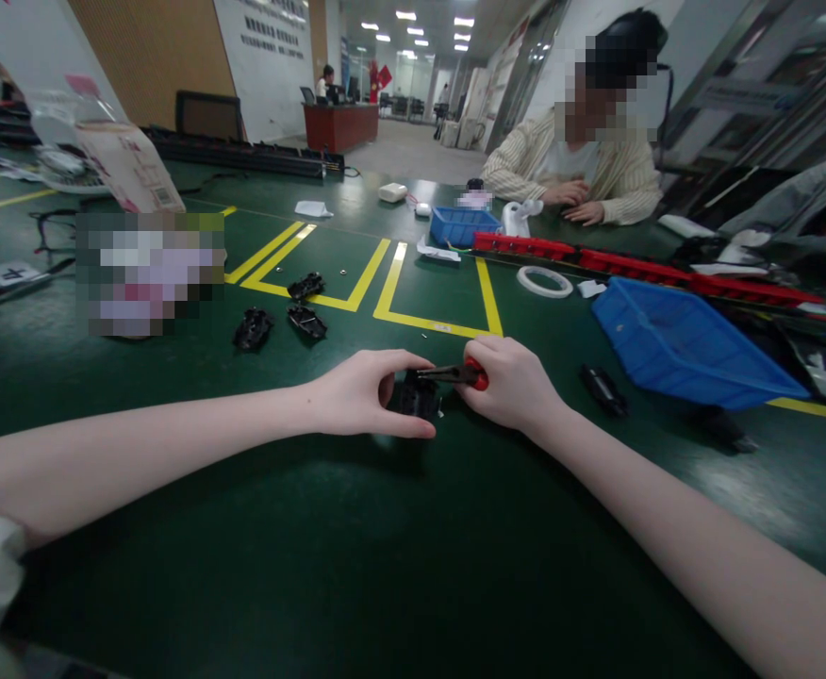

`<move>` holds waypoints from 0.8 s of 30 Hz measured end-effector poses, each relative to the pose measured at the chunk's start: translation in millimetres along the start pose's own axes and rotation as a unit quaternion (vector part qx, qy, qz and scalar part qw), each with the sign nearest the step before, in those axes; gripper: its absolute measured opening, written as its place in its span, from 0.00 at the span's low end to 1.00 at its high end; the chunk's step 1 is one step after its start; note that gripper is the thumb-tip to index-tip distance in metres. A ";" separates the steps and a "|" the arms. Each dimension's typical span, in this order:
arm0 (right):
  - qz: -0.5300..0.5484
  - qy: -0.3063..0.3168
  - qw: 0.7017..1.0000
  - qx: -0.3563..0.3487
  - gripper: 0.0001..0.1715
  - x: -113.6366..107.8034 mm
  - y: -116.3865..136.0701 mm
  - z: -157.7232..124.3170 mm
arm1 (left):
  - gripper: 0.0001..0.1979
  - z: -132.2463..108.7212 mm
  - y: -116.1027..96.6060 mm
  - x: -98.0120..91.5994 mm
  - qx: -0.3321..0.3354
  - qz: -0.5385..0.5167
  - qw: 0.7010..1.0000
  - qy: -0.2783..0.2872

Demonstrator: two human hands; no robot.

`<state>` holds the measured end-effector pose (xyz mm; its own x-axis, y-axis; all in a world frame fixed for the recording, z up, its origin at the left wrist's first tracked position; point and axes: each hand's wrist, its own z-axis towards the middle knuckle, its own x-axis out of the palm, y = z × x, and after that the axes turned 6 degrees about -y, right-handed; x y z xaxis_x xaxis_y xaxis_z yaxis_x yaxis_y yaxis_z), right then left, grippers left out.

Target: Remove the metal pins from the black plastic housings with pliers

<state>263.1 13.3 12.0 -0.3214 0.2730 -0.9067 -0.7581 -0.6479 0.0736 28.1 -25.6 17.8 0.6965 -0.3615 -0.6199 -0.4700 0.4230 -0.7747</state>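
A small black part is held at the middle of the green table between the thumb and fingers of my left hand. My right hand is wrapped round red-handled pliers, whose narrow jaws reach left to the top of the black part. Whether the jaws grip anything is too small to tell. Three more black parts lie beyond my left hand: one at the left, one nearer the middle and one behind it.
A large blue bin stands at the right beside a black cylindrical part. Behind are a white tape ring, a long red strip and a small blue bin. Another person sits across the table.
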 end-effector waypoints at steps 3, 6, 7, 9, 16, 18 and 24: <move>-0.001 0.007 1.000 -0.001 0.09 0.6 -0.5 0.4 | 0.36 0.7 0.4 -0.2 0.006 -0.005 1.000 -0.003; 0.002 0.008 1.000 -0.002 0.09 0.9 -0.5 0.1 | 0.36 1.4 1.2 -1.1 -0.002 -0.015 1.000 -0.004; 0.002 0.006 1.000 -0.003 0.08 1.0 -0.5 -0.1 | 0.37 1.6 1.1 -1.6 -0.006 -0.020 1.000 -0.003; -0.003 -0.002 1.000 -0.007 0.08 1.1 -0.6 -0.4 | 0.36 1.7 0.3 -3.1 -0.014 -0.033 0.999 -0.003; -0.024 -0.007 0.999 -0.031 0.08 0.5 -2.1 0.8 | 0.34 2.6 -3.8 -7.4 -0.032 -0.059 0.998 0.013; -0.029 -0.009 0.999 -0.033 0.08 0.0 -2.2 1.1 | 0.34 3.2 -3.0 -7.2 -0.020 -0.051 0.998 0.015; -0.023 0.000 0.999 -0.030 0.08 -2.0 -1.1 1.8 | 0.31 -3.2 -11.0 -7.2 0.009 -0.022 1.000 0.010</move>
